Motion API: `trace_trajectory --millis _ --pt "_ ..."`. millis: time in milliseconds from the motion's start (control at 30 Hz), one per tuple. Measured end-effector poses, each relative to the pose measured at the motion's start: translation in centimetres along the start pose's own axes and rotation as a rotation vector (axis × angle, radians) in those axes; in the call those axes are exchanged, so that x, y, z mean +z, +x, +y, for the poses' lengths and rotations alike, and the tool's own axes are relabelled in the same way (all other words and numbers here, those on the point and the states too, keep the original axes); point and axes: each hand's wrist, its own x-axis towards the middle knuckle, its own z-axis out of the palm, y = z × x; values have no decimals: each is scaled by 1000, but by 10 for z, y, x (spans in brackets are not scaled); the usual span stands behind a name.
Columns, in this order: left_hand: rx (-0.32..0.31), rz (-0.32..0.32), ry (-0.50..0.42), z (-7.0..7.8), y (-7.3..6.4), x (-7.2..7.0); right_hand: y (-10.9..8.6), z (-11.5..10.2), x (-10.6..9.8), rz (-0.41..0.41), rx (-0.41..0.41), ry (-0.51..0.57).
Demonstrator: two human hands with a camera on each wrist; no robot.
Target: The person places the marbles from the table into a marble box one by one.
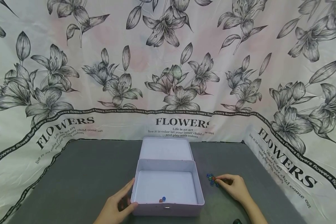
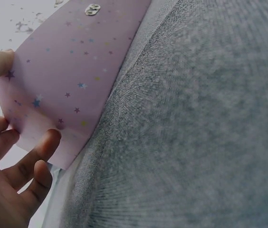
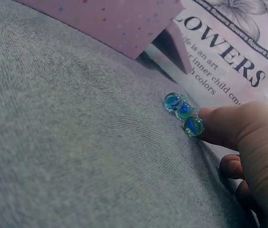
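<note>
Box (image 1: 156, 211): standing open on the grey counter (image 1: 100, 174), lid (image 1: 166, 149) folded back on the far side, apparently to leave the inside reachable from above
Left hand (image 1: 112, 207): grasping the box at the front-left corner, thumb at the front rim, fingers along the left wall, probably to keep it from sliding
Right hand (image 1: 237, 188): right of the box, thumb and forefinger drawn together at a red marble (image 1: 213, 178); cannot tell whether pinched or merely touched
Loose marbles (image 1: 212, 183): bunched on the counter just right of the box, mainly blue and green, presumably grouped for easy reach by one hand
Marbles inside (image 1: 164, 198): one blue, one reddish, lying close together on the floor of the box near the front wall, likely kept from rolling away by the walls
Backdrop (image 1: 182, 127): flower-printed and lettered cloth, hung behind the box and along both sides
</note>
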Motion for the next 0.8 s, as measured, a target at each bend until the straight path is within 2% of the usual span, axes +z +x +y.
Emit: trace_trajectory --millis 267,400,533,667,800 --pt "-37 -15 13 1 0 -2 -1 1 -5 -48 -47 36" --pt "-31 -20 16 1 -1 -2 0 6 -9 -104 -102 86" --pt "-19 -17 19 1 -1 -2 -1 11 -11 -144 -147 92" --pt "-9 -15 10 1 -1 -2 0 13 -10 -145 -142 96" --pt "-17 -21 6 1 -1 -2 0 10 -10 -120 -94 98"
